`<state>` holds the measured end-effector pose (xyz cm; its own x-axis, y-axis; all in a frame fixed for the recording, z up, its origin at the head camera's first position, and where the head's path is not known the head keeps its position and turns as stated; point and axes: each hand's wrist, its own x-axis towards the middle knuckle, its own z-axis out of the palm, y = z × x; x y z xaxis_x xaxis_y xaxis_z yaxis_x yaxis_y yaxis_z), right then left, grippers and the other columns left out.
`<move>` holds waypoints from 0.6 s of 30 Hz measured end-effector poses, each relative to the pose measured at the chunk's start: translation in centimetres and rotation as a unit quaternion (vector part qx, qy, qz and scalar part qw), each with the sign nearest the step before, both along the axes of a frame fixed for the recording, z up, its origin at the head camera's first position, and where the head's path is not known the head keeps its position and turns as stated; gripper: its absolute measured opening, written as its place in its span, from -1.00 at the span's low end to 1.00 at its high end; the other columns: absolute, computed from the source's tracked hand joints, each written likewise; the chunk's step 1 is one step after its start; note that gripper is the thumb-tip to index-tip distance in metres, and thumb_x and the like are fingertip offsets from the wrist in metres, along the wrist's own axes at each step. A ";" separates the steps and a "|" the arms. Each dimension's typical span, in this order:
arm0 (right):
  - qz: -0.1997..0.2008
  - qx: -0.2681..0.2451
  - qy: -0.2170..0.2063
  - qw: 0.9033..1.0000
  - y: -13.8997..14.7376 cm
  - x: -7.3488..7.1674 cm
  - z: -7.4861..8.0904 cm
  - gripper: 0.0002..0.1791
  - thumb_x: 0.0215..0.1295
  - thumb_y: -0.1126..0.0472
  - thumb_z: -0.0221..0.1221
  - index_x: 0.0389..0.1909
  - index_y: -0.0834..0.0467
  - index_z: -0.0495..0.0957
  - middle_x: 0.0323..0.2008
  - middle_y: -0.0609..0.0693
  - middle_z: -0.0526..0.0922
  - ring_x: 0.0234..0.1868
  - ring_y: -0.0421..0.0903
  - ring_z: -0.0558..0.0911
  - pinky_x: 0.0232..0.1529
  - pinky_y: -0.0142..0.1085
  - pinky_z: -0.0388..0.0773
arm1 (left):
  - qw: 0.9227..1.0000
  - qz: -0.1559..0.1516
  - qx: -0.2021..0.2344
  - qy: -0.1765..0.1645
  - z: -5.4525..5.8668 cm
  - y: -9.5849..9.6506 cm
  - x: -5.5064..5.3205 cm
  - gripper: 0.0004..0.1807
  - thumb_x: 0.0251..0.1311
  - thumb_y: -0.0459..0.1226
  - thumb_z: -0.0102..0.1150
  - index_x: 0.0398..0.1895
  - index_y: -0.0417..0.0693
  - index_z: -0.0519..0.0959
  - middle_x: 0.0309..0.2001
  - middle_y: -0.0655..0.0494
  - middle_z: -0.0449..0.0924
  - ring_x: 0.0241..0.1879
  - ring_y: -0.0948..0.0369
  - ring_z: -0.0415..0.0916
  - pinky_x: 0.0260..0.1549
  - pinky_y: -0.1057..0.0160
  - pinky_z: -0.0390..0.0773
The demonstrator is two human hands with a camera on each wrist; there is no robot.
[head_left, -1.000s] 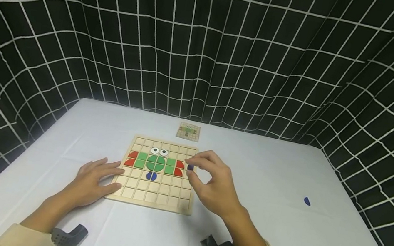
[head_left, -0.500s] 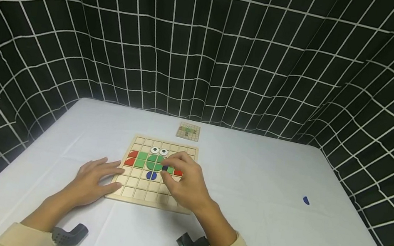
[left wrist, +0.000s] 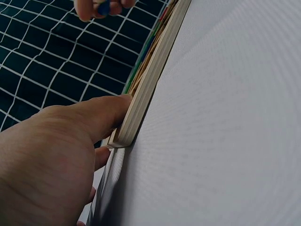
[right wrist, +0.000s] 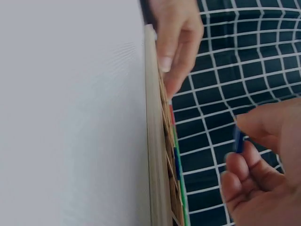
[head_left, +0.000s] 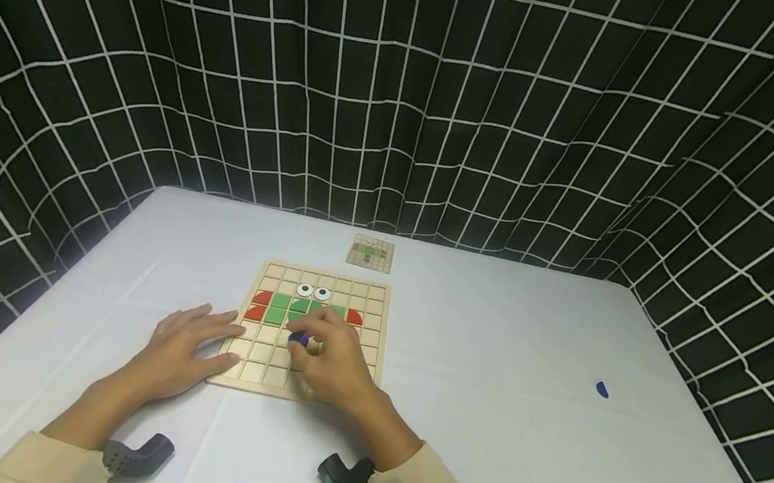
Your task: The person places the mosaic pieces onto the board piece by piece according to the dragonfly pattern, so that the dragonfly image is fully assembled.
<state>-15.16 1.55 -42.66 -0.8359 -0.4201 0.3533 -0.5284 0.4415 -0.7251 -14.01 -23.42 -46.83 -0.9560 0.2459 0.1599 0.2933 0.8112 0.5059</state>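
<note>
A wooden grid board (head_left: 255, 372) lies on the table, with green, red and blue flat pieces and two white eye pieces (head_left: 314, 291) set in its squares. The left hand (head_left: 184, 349) rests at the board's left edge, fingers extended and thumb touching the rim. Over the middle of the board, the right hand (head_left: 335, 360) pinches a small blue piece (right wrist: 238, 140) between thumb and fingers. In the right wrist view that piece is held apart from the board, above its surface. The right hand covers part of the green pieces and the squares below them.
Behind the board lies a small pattern card (head_left: 370, 253) with a similar figure. A loose blue piece (head_left: 602, 389) lies far to the right on the white tablecloth (head_left: 485, 387). A black curtain (head_left: 407, 96) with white grid lines surrounds the table.
The right hand has moved left from the board's right edge to its middle, carrying the blue piece. The left hand has stayed at the board's left edge.
</note>
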 end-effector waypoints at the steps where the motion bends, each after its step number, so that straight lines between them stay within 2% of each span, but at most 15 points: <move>1: 0.002 0.005 -0.002 1.000 -0.1 -0.1 -0.2 -0.79 0.17 0.40 0.23 -0.16 0.25 0.66 -0.20 0.01 0.58 -0.21 -0.08 0.60 -0.16 -0.34 0.62 | 1.000 0.000 0.000 0.000 0.0 0.0 0.0 -0.51 0.16 0.07 0.23 0.13 0.12 0.56 0.33 -0.02 0.37 0.40 -0.21 0.04 0.32 -0.33 -0.16; 4: 0.003 0.023 -0.012 1.000 -0.2 -0.1 -0.8 -0.79 0.16 0.40 0.24 -0.16 0.25 0.66 -0.20 0.02 0.58 -0.26 -0.16 0.58 -0.22 -0.48 0.58 | 1.000 -0.002 0.002 0.002 0.0 0.0 -0.1 -0.51 0.16 0.07 0.23 0.13 0.12 0.56 0.33 -0.03 0.38 0.40 -0.21 0.03 0.32 -0.33 -0.17; 7: 0.000 0.047 -0.011 0.999 -0.3 -0.3 -1.3 -0.79 0.16 0.37 0.25 -0.16 0.22 0.67 -0.20 0.00 0.59 -0.27 -0.23 0.55 -0.26 -0.54 0.53 | 1.000 -0.005 0.003 0.004 0.1 0.0 -0.2 -0.52 0.16 0.05 0.24 0.12 0.11 0.57 0.33 -0.03 0.38 0.40 -0.21 0.03 0.33 -0.32 -0.17; 14: 0.016 0.095 -0.015 0.995 -0.4 -0.5 -2.1 -0.81 0.21 0.30 0.25 -0.15 0.13 0.68 -0.20 -0.08 0.58 -0.21 -0.27 0.55 -0.19 -0.54 0.52 | 1.000 -0.003 -0.004 0.000 0.1 0.0 -0.1 -0.53 0.17 0.04 0.23 0.12 0.10 0.57 0.34 -0.05 0.36 0.40 -0.21 0.03 0.32 -0.33 -0.17; 18: 0.016 0.113 -0.003 0.994 -0.5 -0.5 -2.3 -0.82 0.21 0.28 0.26 -0.17 0.09 0.69 -0.20 -0.13 0.59 -0.19 -0.27 0.52 -0.17 -0.52 0.50 | 1.000 0.000 -0.005 -0.003 0.1 0.0 -0.1 -0.52 0.17 0.05 0.23 0.12 0.09 0.56 0.34 -0.05 0.36 0.40 -0.21 0.03 0.32 -0.33 -0.17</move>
<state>-15.66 1.01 -44.97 -0.8227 -0.5143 0.2422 -0.5406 0.5761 -0.6131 -14.07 -23.44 -46.71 -0.9571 0.2467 0.1523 0.2899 0.8167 0.4989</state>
